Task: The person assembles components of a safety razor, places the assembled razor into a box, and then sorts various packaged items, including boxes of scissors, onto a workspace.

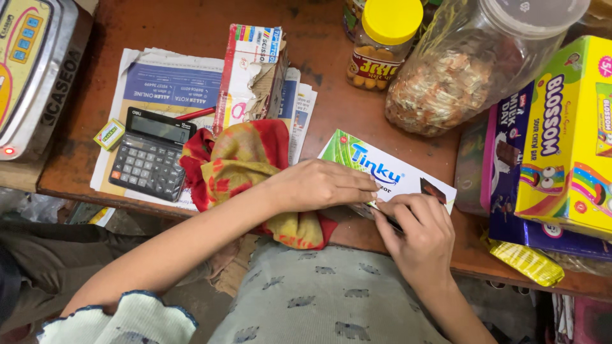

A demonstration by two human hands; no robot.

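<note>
A white and green flat cardboard box [395, 171] lies on the brown wooden counter [331, 108] near its front edge. My left hand [322, 185] rests palm down on the box's near left end, fingers pointing right. My right hand [414, 232] pinches the box's front edge with fingertips, and a small dark item is partly hidden under them. A red and yellow patterned cloth [245, 165] lies under my left wrist and hangs over the counter edge.
A black calculator [150, 153] sits on newspaper [169, 83] at left, beside a weighing scale [29, 70]. A torn carton [252, 70], a yellow-lidded jar [382, 41], a big clear jar [465, 64] and colourful sweet boxes [561, 140] crowd the back and right.
</note>
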